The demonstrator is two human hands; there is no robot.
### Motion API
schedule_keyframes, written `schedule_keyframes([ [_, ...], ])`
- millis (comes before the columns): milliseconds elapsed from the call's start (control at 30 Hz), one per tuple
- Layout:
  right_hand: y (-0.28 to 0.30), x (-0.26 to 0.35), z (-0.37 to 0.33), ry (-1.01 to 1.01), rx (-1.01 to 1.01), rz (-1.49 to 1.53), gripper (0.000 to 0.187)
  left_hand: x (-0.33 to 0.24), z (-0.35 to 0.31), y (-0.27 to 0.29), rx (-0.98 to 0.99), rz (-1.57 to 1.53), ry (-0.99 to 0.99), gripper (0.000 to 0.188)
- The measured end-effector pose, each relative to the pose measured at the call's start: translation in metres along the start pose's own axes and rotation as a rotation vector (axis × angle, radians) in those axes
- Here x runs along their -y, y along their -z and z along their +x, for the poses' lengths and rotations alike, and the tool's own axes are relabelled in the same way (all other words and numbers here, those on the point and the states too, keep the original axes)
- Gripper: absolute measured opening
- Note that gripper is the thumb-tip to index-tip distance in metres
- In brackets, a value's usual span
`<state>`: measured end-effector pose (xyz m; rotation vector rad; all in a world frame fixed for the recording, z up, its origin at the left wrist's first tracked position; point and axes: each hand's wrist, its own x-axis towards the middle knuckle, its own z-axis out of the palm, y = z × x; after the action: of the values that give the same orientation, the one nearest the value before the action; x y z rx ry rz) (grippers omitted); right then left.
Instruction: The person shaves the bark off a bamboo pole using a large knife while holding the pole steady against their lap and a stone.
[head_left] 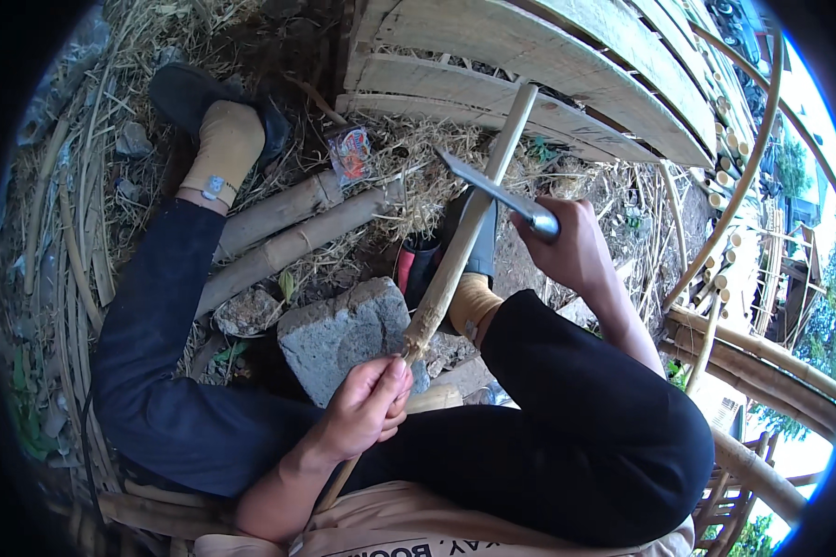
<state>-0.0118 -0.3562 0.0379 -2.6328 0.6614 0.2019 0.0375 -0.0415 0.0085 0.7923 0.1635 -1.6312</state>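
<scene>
From where I watch, the left hand (367, 408) sits low in the centre of the frame, fingers wrapped fully shut around a bamboo stick (464, 237) that slants from that fist up toward the top centre, its far end resting against the wooden slats (529, 56) in the upper right. The stick looks frayed and pale just above my grip, right beside a rough grey stone block (344, 334) that lies on the ground at centre. The right hand (571, 246) is raised right of centre, closed tight around the handle of a metal blade (488, 184) (a knife or small machete, I cannot tell which), and the blade crosses the stick at its upper half, touching or just in front of it. Both knees in dark trousers (585, 418) fill the lower frame, with the feet in tan socks and dark shoes, the left one (218, 121) at upper left. Two thick bamboo poles (288, 232) lie on the straw between the legs, near a small red wrapper (350, 153).
</scene>
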Motion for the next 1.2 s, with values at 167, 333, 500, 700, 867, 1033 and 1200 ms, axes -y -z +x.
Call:
schedule_keyframes([
  [167, 0.002, 0.0, -0.006, 0.103, 0.115, -0.087, 0.015, -0.007, -0.005, 0.01, -0.057, -0.016, -0.06, 0.036],
  [333, -0.018, 0.005, 0.003, 0.181, 0.145, -0.093, 0.025, -0.01, 0.002, 0.016, -0.168, 0.022, -0.089, 0.034],
  [500, 0.0, 0.043, 0.015, 0.147, 0.238, -0.142, 0.045, -0.018, -0.004, 0.027, -0.163, -0.06, -0.098, 0.034],
  [700, 0.002, 0.041, 0.02, 0.229, 0.199, -0.172, 0.038, -0.027, -0.002, 0.029, -0.085, -0.166, -0.051, 0.036],
  [867, -0.006, 0.044, 0.022, 0.232, 0.248, -0.162, 0.021, -0.02, -0.001, 0.027, -0.124, -0.141, -0.066, 0.037],
  [1033, -0.025, 0.028, 0.031, 0.176, 0.19, -0.198, 0.022, -0.014, 0.006, 0.016, -0.147, -0.057, -0.135, 0.039],
  [1200, -0.029, 0.02, 0.041, 0.128, 0.04, -0.209, 0.019, -0.01, 0.006, 0.014, -0.168, -0.033, -0.13, 0.039],
])
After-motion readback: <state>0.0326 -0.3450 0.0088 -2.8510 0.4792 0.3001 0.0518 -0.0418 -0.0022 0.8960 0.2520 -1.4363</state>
